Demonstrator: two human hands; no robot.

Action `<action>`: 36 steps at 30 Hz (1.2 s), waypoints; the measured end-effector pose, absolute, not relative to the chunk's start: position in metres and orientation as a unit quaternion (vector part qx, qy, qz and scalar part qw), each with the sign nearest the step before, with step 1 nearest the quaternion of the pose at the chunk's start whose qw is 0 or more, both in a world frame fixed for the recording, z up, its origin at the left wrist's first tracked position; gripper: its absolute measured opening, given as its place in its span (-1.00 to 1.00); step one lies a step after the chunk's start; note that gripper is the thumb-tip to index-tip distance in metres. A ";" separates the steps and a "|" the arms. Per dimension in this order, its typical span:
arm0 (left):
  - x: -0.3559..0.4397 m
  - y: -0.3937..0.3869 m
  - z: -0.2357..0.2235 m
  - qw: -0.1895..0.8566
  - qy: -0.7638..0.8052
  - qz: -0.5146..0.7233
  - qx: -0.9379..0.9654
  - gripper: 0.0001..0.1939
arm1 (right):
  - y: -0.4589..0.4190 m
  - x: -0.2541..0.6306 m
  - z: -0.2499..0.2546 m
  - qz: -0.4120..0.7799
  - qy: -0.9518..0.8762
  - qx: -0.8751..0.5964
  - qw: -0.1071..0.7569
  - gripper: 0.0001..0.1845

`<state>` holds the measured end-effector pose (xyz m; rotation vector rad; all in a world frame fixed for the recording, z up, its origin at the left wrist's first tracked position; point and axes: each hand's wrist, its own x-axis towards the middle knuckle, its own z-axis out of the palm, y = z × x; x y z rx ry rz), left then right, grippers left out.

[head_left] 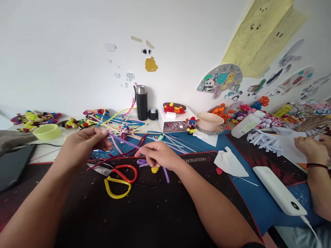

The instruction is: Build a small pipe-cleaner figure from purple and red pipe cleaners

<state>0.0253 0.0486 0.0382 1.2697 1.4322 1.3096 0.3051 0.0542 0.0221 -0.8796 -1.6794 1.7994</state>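
Note:
A purple pipe cleaner (124,141) stretches between my two hands above the black mat. My left hand (86,141) pinches its upper end between thumb and fingertips. Closed on its other end is my right hand (157,154), with a purple length hanging out below the palm. Under the hands, scissors (120,187) with one red and one yellow handle lie on the mat. A dark maroon pipe cleaner (113,159) crosses near the blades. Beside my right hand rest a purple loop (141,162) and a small yellow piece (154,169), partly hidden by the fingers.
Behind are a black thermos (141,103), a small pipe-cleaner figure (124,132), a white box (167,125) and a beige bowl (210,121). A white power bank (279,191) lies right, near another person's hands (311,148). A black tablet-like device (17,168) sits left.

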 end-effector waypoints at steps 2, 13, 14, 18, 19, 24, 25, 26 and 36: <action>0.008 0.051 0.038 0.424 0.555 0.472 0.538 -0.56 | 0.057 0.309 0.020 0.664 -0.621 -0.321 0.266 -0.64; 0.016 0.047 0.044 0.568 0.428 0.536 0.455 -0.42 | 0.057 0.311 0.018 0.732 -0.583 -0.267 0.231 -0.61; 0.019 0.048 0.040 0.579 0.411 0.542 0.449 -0.35 | 0.058 0.311 0.017 0.735 -0.573 -0.268 0.245 -0.60; 0.030 0.046 0.031 0.620 0.342 0.531 0.465 -0.39 | 0.061 0.312 0.013 0.743 -0.545 -0.260 0.287 -0.60; 0.034 0.044 0.030 0.619 0.335 0.531 0.471 -0.45 | 0.061 0.312 0.012 0.746 -0.544 -0.255 0.287 -0.61; 0.054 0.039 0.034 0.596 0.386 0.521 0.474 -0.58 | 0.058 0.306 0.007 0.759 -0.546 -0.239 0.261 -0.63; 0.057 0.039 0.034 0.594 0.404 0.511 0.472 -0.57 | 0.057 0.306 0.007 0.761 -0.545 -0.239 0.258 -0.64; 0.059 0.039 0.033 0.590 0.423 0.503 0.469 -0.56 | 0.056 0.305 0.007 0.763 -0.543 -0.240 0.255 -0.64; 0.071 0.046 0.043 0.587 0.423 0.656 0.215 -0.82 | 0.060 0.302 0.004 0.772 -0.475 -0.274 0.319 -0.64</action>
